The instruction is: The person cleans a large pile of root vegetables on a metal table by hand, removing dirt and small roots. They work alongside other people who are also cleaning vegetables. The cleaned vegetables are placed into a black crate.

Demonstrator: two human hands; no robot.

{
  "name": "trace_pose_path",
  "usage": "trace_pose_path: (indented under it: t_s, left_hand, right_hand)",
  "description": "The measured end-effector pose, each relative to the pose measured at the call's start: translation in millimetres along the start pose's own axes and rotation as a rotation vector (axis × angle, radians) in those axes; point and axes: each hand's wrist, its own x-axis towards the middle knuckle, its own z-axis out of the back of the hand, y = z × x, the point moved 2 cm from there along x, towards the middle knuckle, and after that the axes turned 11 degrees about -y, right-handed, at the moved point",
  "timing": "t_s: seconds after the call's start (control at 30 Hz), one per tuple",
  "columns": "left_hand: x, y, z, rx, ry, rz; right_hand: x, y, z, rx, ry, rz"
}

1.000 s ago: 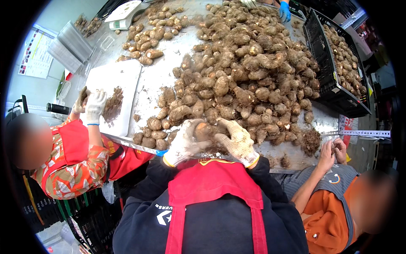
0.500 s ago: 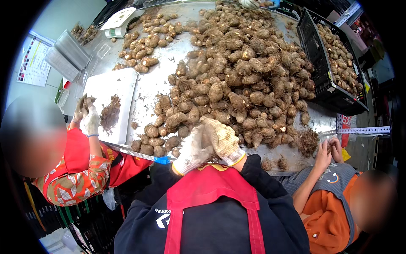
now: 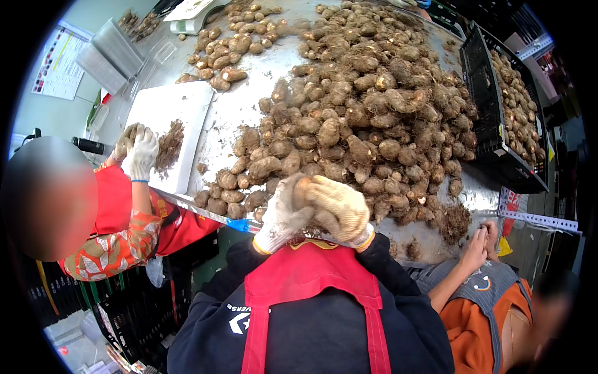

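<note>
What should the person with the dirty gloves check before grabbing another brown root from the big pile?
1. Both gloves on: ok, left hand and right hand are covered.
2. Hands free: cannot tell, they are pressed together, perhaps around a root.
3. Pile of roots within reach: ok.
4. White cutting board: not ok, a co-worker's gloved hand is there.
5. Black crate: ok, holds roots.

Steel sorting table (image 3: 237,112), big heap of brown taro roots (image 3: 374,124) at centre, white cutting board (image 3: 180,118) left of heap, black crate (image 3: 498,124) right, smaller root cluster (image 3: 240,43) beyond the board
</note>
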Motion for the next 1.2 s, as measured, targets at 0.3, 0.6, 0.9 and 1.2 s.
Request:
trace_pose_path:
  t_s: [0.3, 0.6, 0.9, 1.2]
  left_hand:
    - [4.2, -5.1, 14.6, 0.206, -0.196, -0.146]
    - [8.8, -7.6, 21.1, 0.054, -0.053, -0.22]
    - [6.5, -15.6, 11.3, 0.277, 0.094, -0.109]
    - [9.2, 16.1, 0.4, 0.016, 0.163, -0.089]
  right_hand:
    - [3.8, -4.2, 3.1, 0.206, -0.07, -0.574]
    - [6.5, 23.2, -33.9, -0.101, 0.027, -0.52]
    - [-30.5, -2.4, -46.6, -0.431, -0.04, -0.339]
    - [-32.2, -3.4, -40.7, -0.42, -0.215, -0.566]
